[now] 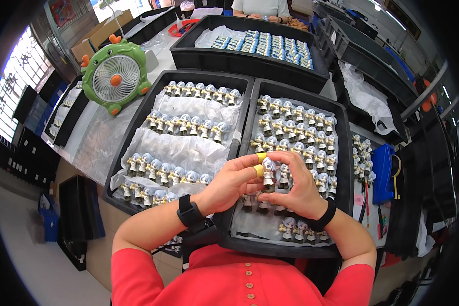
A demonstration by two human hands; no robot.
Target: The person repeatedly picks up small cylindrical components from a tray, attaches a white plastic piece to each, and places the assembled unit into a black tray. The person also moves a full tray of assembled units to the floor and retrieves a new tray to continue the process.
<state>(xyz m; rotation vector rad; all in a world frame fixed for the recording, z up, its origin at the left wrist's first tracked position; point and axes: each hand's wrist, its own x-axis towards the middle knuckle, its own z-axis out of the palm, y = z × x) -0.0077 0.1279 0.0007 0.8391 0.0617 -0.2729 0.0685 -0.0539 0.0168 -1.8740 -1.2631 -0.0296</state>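
Note:
Over the right-hand black tray, a small figurine with pale hair and a white outfit stands upright between my hands. My left hand is closed on its left side, with yellow finger covers on two fingertips. From the right, my right hand curves around it, forefinger near the head and thumb near the base. Rows of similar figurines fill the tray beyond and beneath my hands, partly hidden by them. More stand in spaced rows on white sheets in the left-hand black tray.
A green animal-shaped fan stands at the left. Behind the trays sits another black tray of blue-and-white pieces; a person is beyond it. To the right are loose figurines, a blue bin and slim tools.

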